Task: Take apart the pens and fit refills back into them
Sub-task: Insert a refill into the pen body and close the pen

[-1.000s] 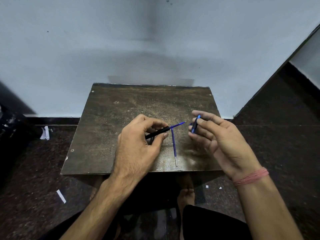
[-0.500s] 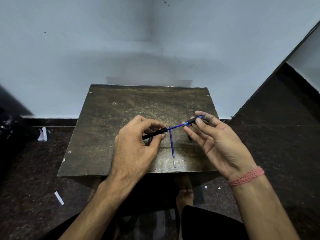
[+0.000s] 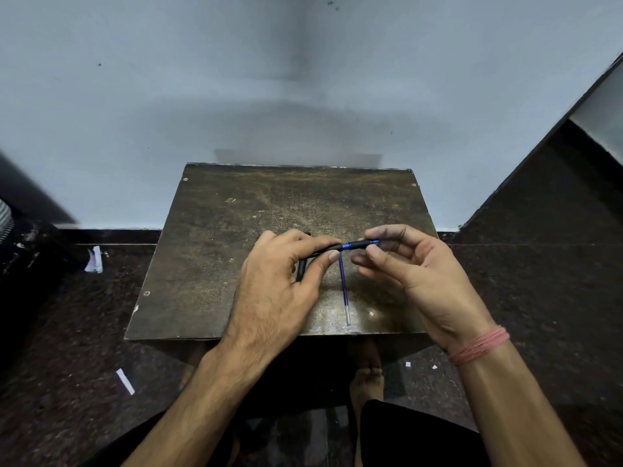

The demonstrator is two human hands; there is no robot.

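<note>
Here the left hand (image 3: 276,291) pinches the pen barrel (image 3: 325,250) level, so the right hand (image 3: 414,274), pinching the front section (image 3: 361,245) at three o'clock, can seat it.

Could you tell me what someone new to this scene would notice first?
Most likely the two hands meeting over the near middle of the small dark table: the left hand grips a black pen barrel, while the right hand pinches the black-and-blue front piece against its end. Below them, a loose blue refill lies on the table, pointing towards the person.
</note>
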